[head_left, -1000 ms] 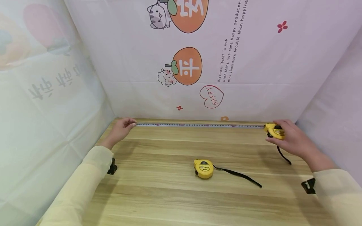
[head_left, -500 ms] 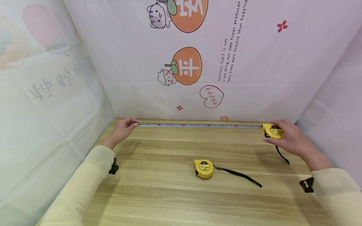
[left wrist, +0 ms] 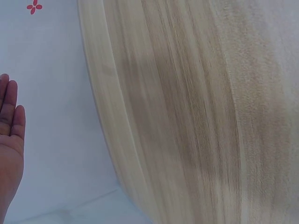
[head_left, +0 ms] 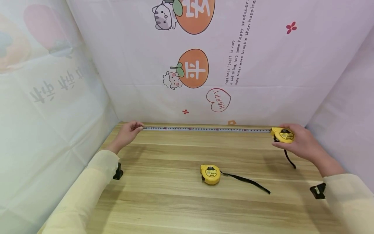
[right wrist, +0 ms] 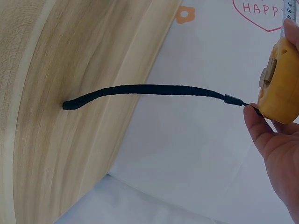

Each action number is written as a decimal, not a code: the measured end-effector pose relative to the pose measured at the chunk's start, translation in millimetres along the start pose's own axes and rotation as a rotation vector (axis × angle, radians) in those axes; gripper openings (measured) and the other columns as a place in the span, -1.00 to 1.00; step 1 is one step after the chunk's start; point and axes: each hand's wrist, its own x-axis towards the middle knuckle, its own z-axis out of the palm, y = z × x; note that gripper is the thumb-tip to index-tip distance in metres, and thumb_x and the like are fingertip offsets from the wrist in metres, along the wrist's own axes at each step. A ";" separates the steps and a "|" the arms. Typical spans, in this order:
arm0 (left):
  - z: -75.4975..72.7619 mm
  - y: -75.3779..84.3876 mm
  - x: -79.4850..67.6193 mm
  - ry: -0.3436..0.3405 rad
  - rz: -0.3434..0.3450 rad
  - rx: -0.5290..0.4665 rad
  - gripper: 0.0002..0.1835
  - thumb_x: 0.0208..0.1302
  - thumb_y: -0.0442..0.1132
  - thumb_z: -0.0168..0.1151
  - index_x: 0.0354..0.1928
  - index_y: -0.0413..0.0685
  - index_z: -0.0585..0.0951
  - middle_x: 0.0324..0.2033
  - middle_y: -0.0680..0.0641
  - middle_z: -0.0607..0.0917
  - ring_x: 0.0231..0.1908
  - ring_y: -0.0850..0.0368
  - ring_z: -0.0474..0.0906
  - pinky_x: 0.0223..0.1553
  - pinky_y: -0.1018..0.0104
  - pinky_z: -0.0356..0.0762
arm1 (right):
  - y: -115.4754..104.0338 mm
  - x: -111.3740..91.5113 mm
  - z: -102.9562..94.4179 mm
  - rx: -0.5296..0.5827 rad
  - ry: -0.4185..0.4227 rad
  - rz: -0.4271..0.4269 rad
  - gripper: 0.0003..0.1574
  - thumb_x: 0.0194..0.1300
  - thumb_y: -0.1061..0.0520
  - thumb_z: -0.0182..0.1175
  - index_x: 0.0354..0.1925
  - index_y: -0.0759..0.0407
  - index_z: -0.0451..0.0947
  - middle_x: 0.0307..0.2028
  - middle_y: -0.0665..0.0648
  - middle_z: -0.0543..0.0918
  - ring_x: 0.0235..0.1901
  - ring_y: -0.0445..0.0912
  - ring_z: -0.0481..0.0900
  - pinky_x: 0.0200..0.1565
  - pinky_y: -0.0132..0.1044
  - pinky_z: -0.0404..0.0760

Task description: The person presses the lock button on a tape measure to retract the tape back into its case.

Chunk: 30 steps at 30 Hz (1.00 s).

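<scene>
Apparently a small cloth-walled booth: a wood-grain bench (head_left: 163, 204) is closed in by pale sheets on three sides, a back sheet (head_left: 271, 74) at twelve o'clock, a creased sheet (head_left: 38, 139) at nine, a plainer sheet (head_left: 347, 87) at three. Cartoon orange fruit (head_left: 193, 66) and a red heart (head_left: 218, 100) reading HAPPY look homely. The surrounding room is hidden.

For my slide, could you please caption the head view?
Left hand pinches the tape blade; right hand grips its yellow case.
</scene>
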 end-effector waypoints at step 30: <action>4.9 1.5 1.7 0.013 0.013 0.004 -0.77 0.48 -0.28 0.06 0.00 -0.29 0.56 -0.11 -0.26 0.63 -0.04 -0.19 0.54 -0.03 -0.01 0.49 | -11.5 0.9 -4.1 0.148 -0.045 0.138 0.01 0.04 -0.14 0.50 0.28 0.32 0.32 0.11 0.35 0.39 -0.13 0.11 0.41 -0.36 -0.36 0.43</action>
